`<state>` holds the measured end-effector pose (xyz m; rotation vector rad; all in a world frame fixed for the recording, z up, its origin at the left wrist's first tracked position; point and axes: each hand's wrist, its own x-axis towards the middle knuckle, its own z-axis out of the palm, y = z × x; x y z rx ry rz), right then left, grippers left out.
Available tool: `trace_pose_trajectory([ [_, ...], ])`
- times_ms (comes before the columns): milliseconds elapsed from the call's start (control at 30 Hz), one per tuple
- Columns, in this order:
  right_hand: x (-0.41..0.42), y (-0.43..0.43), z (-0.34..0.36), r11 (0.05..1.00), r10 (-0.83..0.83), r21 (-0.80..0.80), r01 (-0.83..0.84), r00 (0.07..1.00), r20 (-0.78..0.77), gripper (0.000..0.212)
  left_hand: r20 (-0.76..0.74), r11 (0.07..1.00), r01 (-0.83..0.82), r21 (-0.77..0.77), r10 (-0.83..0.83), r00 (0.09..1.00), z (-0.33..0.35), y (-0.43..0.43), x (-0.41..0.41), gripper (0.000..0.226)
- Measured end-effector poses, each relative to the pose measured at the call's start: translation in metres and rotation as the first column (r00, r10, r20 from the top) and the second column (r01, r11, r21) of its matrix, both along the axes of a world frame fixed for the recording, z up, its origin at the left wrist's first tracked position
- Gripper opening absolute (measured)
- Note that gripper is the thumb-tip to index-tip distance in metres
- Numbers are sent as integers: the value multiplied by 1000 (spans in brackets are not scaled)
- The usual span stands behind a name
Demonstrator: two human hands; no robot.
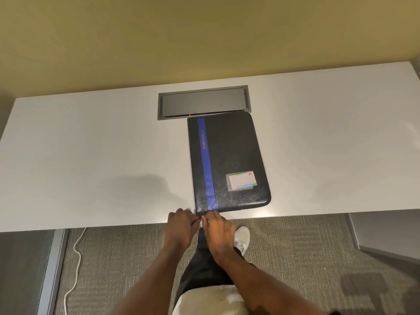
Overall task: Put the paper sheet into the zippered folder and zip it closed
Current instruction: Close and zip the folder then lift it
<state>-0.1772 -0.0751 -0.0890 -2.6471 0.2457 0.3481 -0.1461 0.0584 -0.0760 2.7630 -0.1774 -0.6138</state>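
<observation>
A black zippered folder [231,160] with a blue stripe and a card in a clear pocket lies flat and folded shut on the white table [91,155]. Both hands meet at its near left corner, by the table's front edge. My left hand [181,226] pinches something small and dark there, probably the zipper pull. My right hand [219,228] has its fingertips on the folder's near edge right beside it. No paper sheet shows anywhere.
A grey cable hatch [202,102] is set into the table just behind the folder. A white cable [76,253] runs over the carpet below the table's front edge. A yellow wall stands behind the table.
</observation>
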Motion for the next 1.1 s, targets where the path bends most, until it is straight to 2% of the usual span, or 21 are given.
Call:
trace_pose_trajectory([
  [100,4,-5,-1,999,26,-39,-28,998,-56,21,-18,994,-63,-85,62,998,3,-2,2,17],
  [233,2,-17,-1,994,32,-103,-40,997,-71,14,-12,995,-91,32,92,996,5,0,2,16],
  [400,-2,-53,-10,995,-67,-81,63,997,-40,27,20,987,-10,157,7,1000,7,0,9,20],
  [533,-8,-88,-7,990,-125,-75,121,991,-42,25,24,979,42,197,-48,999,6,3,12,25],
  [667,-17,-124,-8,968,-230,-110,225,973,-31,23,35,975,73,208,-82,996,3,3,9,25],
  [767,-21,-137,-7,924,-378,-55,377,926,5,18,129,990,56,131,-73,989,1,2,6,19],
  [833,-21,-136,-5,913,-407,-27,407,913,3,18,217,994,95,62,-106,970,-1,-5,7,39],
  [900,-20,-131,-3,910,-414,7,414,910,-12,18,239,983,182,7,-178,954,-2,-25,13,65],
  [1000,-20,-129,-2,908,-415,41,416,909,-39,19,171,960,279,18,-278,945,-6,-72,29,107],
  [1100,-20,-131,-1,906,-419,52,420,907,-39,19,73,938,335,93,-342,937,-15,-111,42,127],
])
